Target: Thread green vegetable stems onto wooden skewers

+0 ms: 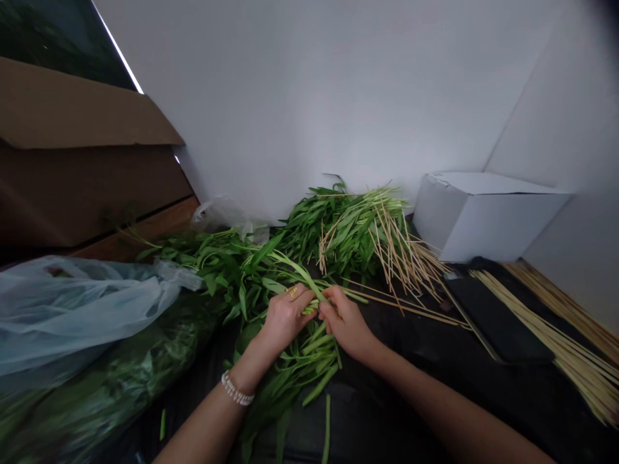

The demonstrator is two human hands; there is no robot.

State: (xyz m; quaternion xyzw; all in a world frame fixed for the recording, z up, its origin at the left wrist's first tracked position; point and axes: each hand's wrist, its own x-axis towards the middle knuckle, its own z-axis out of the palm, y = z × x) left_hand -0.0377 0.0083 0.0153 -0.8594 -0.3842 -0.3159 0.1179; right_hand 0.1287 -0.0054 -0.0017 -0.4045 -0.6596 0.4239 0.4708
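My left hand (289,314), with a ring on a finger, is closed around a bunch of leafy green stalks (302,274) that look like water spinach. Its leaves spread to the left, and the stem ends point right. Pinched fingers of my right hand (349,323) meet the stems just beside the left hand; what exactly lies between its fingertips is partly hidden. Below both hands lies more leafy greens (309,361), stems toward the right. Loose greens (213,258) stretch out on the left, touching the held bunch.
Against the wall, a pile of greens (333,225) has thin brown sticks (387,245) across it. On the right are a white box (488,212), a dark flat tablet-like object (503,319) and pale sticks (570,354). Plastic bags (82,309) and a cardboard box (87,187) occupy the left.
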